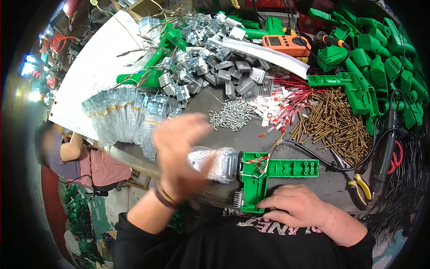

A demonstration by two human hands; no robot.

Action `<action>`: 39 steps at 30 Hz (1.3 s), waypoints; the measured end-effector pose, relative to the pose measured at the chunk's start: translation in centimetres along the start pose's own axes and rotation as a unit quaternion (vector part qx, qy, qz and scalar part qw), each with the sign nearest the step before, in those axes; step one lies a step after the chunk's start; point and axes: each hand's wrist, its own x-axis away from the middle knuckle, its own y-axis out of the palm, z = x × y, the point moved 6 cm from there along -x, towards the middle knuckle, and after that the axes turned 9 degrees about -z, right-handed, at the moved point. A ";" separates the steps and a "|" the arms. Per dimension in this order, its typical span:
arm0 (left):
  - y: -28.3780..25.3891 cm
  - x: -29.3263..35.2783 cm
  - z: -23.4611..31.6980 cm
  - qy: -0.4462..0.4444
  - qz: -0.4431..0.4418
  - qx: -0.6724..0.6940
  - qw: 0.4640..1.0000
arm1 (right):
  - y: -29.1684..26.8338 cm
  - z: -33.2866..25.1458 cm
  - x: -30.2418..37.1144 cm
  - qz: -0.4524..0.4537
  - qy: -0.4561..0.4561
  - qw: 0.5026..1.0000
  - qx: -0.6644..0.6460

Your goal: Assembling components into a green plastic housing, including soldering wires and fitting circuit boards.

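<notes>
A green plastic tool housing half (255, 193) lies with its hollow side up at the table's front edge. Red and white wires (257, 163) sit inside it. Its upper left end meets a metal part in bubble wrap (212, 163), and a grey finned heat sink (237, 199) shows at its lower left. My right hand (293, 206) grips the housing's lower end with bent fingers. Blurred by motion, my left hand (181, 148) hangs over the bubble wrap, thumb and fingers apart, nothing visible in it. Small silver screws (230, 115) lie just beyond its fingertips.
Heat sinks (242, 74), brass-coloured rods (333, 123), red-wired parts (280, 105) and green housings (371, 49) are piled across the back and right. Pliers (359, 190) and a soldering iron (387, 148) lie right. An orange meter (286, 45) stands behind. Another person (74, 154) sits left.
</notes>
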 end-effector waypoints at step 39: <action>-1.7 -7.0 -7.1 0.105 -0.019 -0.054 0.993 | -6.5 2.9 -19.1 -0.100 0.192 0.886 -0.411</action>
